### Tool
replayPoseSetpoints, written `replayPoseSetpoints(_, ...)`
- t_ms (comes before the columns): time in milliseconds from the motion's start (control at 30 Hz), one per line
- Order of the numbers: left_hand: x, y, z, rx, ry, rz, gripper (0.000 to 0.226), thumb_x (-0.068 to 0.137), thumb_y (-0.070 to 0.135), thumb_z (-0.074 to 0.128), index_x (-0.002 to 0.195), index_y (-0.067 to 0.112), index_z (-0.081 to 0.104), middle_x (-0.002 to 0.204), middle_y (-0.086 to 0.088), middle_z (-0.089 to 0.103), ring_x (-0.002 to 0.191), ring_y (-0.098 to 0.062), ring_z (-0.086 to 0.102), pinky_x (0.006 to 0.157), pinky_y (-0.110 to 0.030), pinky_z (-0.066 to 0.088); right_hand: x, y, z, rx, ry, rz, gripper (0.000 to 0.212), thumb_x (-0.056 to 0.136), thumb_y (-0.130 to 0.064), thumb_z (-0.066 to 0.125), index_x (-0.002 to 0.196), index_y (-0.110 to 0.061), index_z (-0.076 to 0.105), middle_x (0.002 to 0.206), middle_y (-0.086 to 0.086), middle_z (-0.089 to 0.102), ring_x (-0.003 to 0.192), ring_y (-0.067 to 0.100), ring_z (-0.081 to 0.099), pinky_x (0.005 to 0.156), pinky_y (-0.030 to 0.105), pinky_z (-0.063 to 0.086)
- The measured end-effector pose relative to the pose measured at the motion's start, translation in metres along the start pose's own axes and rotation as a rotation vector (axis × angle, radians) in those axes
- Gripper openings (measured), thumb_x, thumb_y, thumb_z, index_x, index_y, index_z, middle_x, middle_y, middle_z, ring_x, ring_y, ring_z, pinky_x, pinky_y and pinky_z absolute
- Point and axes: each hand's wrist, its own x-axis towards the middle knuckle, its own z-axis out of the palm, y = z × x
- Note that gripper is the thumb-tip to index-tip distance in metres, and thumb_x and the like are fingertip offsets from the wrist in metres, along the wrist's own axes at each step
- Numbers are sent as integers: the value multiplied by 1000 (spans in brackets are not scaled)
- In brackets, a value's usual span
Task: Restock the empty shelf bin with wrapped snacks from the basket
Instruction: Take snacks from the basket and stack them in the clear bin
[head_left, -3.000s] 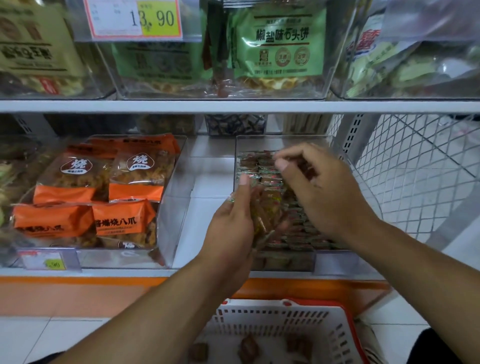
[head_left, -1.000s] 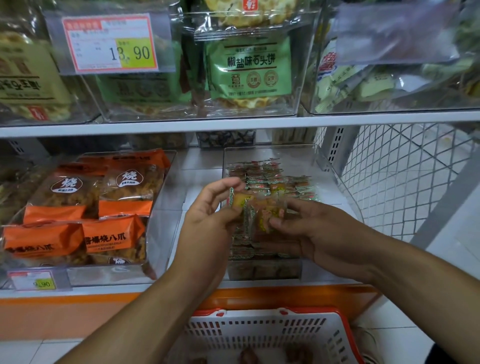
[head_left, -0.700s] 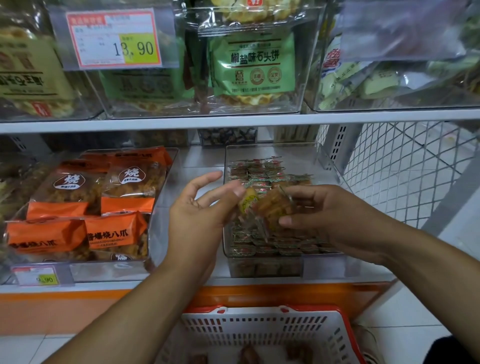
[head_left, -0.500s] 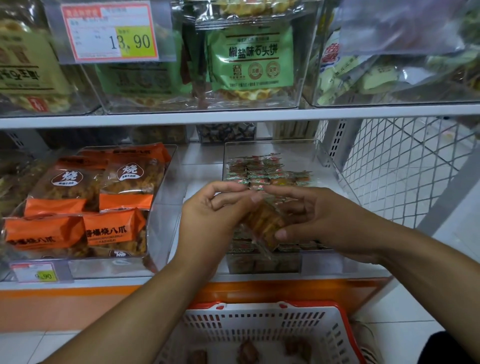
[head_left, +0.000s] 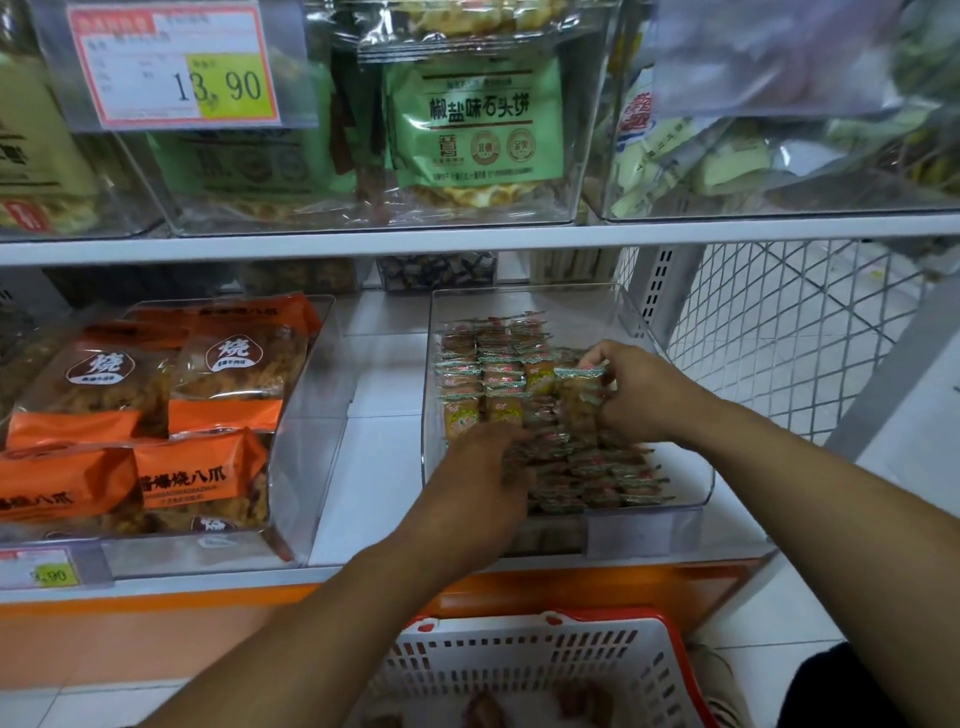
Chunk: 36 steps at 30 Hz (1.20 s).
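A clear plastic shelf bin (head_left: 675, 499) on the lower shelf holds rows of small wrapped snacks (head_left: 498, 374). My right hand (head_left: 639, 395) reaches into the bin from the right, and its fingers pinch a wrapped snack (head_left: 579, 376) standing against the row. My left hand (head_left: 483, 478) lies palm down inside the bin's front left part, fingers resting on the snacks there. Whether it grips any of them is hidden. Below, a white basket with a red rim (head_left: 545, 670) holds a few brown wrapped snacks (head_left: 582, 701).
Left of the bin stands another clear bin (head_left: 311, 441) with orange snack bags (head_left: 202, 473). The upper shelf (head_left: 467, 239) carries clear bins with green packets and a price tag (head_left: 176, 67). A white wire mesh panel (head_left: 779, 332) closes the right side.
Both hands, which held a small bundle of snacks together in front of the bin, have moved forward into it. The snacks now stand in the rows, and the hands have spread apart.
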Motion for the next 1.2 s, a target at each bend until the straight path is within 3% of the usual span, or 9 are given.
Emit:
replayPoseSetpoints(67, 4, -1, 3, 97, -8, 10, 42, 102, 25, 57, 143, 32, 50, 148, 7, 45, 134, -17, 45, 108, -31, 44, 14, 2, 8, 52, -9, 16, 54, 85, -3, 70, 132, -22, 52, 122, 6, 57, 93, 20, 56, 63, 25, 42)
replayPoseSetpoints(233, 15, -7, 7, 193, -4, 22, 43, 100, 28, 58, 143, 28, 50, 148, 4, 45, 132, -15, 41, 95, -23, 33, 33, -4, 23, 199, 16, 19, 72, 77, 2, 77, 141, -20, 50, 129, 9, 60, 101, 18, 55, 63, 19, 42)
replayPoseSetpoints(300, 17, -10, 9, 204, -1, 19, 45, 100, 26, 57, 144, 27, 48, 147, 3, 45, 133, -16, 39, 96, -23, 32, 34, -4, 27, 217, 28, 25, 80, 77, 5, 75, 146, -20, 44, 129, 8, 59, 101, 20, 56, 69, 24, 43)
replayPoseSetpoints(400, 18, -12, 12, 235, 7, 22, 50, 98, 24, 57, 147, 27, 43, 148, 1, 43, 137, -19, 35, 102, -26, 32, 30, -4, 31, 192, 60, 8, 85, 78, 6, 72, 151, -21, 38, 129, 10, 58, 102, 24, 60, 74, 28, 46)
replayPoseSetpoints(567, 19, -13, 15, 245, 50, -16, 60, 94, 22, 59, 151, 26, 39, 154, -1, 36, 144, -24, 27, 119, -41, 32, 25, -7, 40, 55, 91, -13, 79, 82, -4, 77, 150, -22, 42, 137, 11, 60, 93, 19, 61, 77, 18, 45)
replayPoseSetpoints(767, 17, -11, 18, 262, 49, -39, 63, 91, 31, 63, 148, 38, 40, 158, 1, 26, 141, -32, 33, 115, -49, 39, 34, -8, 39, -15, 21, 35, 86, 87, -13, 74, 158, -22, 27, 136, 10, 60, 114, 28, 59, 93, 29, 49)
replayPoseSetpoints(900, 19, -10, 19, 289, 36, -70, 62, 91, 35, 63, 149, 37, 39, 154, -1, 29, 140, -31, 34, 114, -48, 40, 32, -10, 44, 6, 84, -2, 81, 87, -11, 73, 156, -20, 31, 141, 11, 58, 122, 30, 58, 99, 39, 50)
replayPoseSetpoints(1133, 19, -8, 19, 318, 15, -80, 66, 93, 36, 62, 152, 33, 34, 153, -5, 32, 141, -32, 30, 114, -47, 36, 35, -13, 47, -40, 16, -38, 93, 91, -7, 64, 161, -25, 6, 134, 15, 61, 105, 29, 63, 84, 37, 54)
replayPoseSetpoints(1200, 18, -7, 19, 323, 16, -74, 66, 93, 35, 62, 153, 32, 34, 153, -5, 32, 142, -32, 28, 115, -46, 35, 37, -14, 46, -59, -7, -54, 90, 93, -2, 58, 161, -24, 3, 152, 16, 44, 123, 30, 56, 89, 35, 51)
